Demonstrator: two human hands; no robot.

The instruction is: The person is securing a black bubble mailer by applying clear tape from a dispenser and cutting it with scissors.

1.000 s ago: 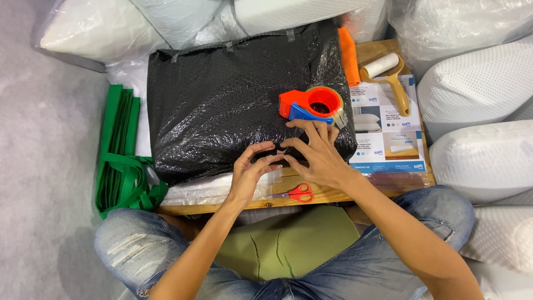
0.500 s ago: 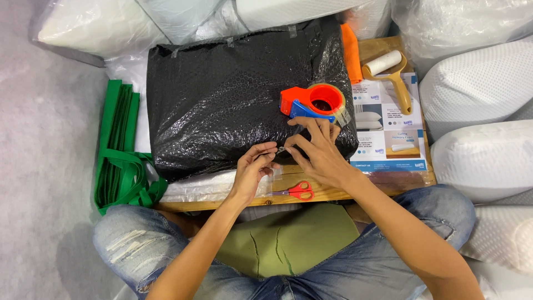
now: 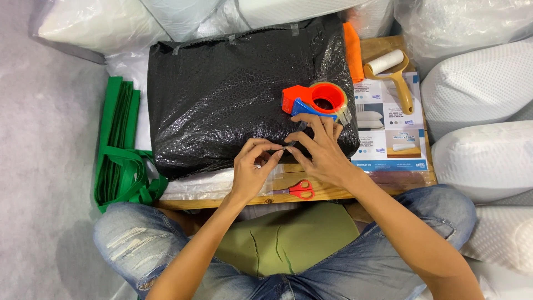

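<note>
Nearest the camera, the person sits cross-legged in torn blue jeans (image 3: 388, 261) and an olive green shirt (image 3: 288, 239). Just beyond, at 12 o'clock, red-handled scissors (image 3: 297, 190) lie on the edge of a low wooden board (image 3: 333, 191).

The left hand (image 3: 251, 169) has thumb and forefinger pressed together, pinching a small strip of clear tape (image 3: 284, 149). The right hand (image 3: 322, 150) pinches the strip's other end, remaining fingers spread. Both hands rest at the near edge of a black parcel wrapped in bubble film (image 3: 239, 94), which occupies the centre of the board.

On the parcel, at 1 o'clock from the hands, sits an orange and blue tape dispenser (image 3: 316, 101) holding a clear roll. At 3 o'clock, rectangular printed leaflets in white and blue (image 3: 391, 139) lie flat. Beyond them lie a white roller with a wooden handle (image 3: 391, 69) and an orange strip (image 3: 351, 47).

At 9 o'clock lie folded green bags (image 3: 119, 150). White pillows sealed in clear plastic (image 3: 483, 83) ring the far and right sides.
</note>
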